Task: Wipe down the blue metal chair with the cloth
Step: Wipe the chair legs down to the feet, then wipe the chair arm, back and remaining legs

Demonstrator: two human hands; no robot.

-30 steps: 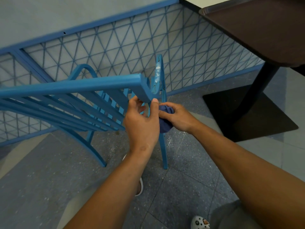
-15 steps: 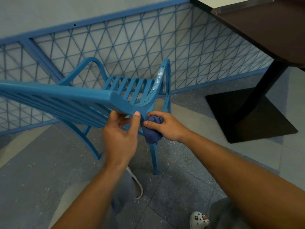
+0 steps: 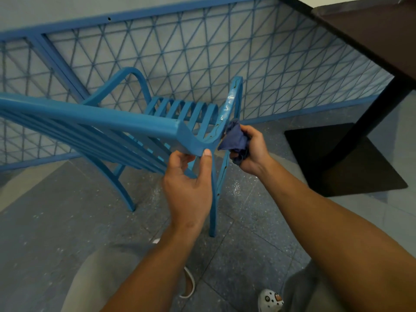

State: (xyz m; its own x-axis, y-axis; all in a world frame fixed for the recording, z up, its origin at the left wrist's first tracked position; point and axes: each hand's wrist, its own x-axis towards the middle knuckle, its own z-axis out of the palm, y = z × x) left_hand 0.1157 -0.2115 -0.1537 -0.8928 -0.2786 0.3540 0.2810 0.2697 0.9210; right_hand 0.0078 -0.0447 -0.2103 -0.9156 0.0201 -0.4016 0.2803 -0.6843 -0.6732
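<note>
Head view, one moment recorded. Blue slatted metal chair (image 3: 126, 122) occupies the centre and left of the frame, tilted toward the person, its top rail running from the left edge to centre. Left hand (image 3: 189, 190), centre frame, holds the near corner of the chair back: thumb up against the rail's outer edge, fingers curled under it. Right hand (image 3: 249, 152), right of centre, clutches a crumpled dark blue cloth (image 3: 235, 140) in curled fingers and presses it against the curved armrest end, where scuffs and pale marks show on the paint. Blue wire-mesh railing (image 3: 202, 52) stands behind the chair across the upper frame. Dark brown counter (image 3: 371, 34) on a black pedestal sits at upper right, well apart from the chair.

Assessment: wiping of the armrest is under way; most of the frame appears yet to be covered.

Risks noted:
- The chair seems to rest on fewer than all its legs. If the left grip slackens, it could drop back or slide on the speckled grey floor (image 3: 67, 221).
- The cloth is bunched, so little of it meets the metal; slats and undersides may be missed.
- Feet stand near the front leg, which could land on them.
</note>
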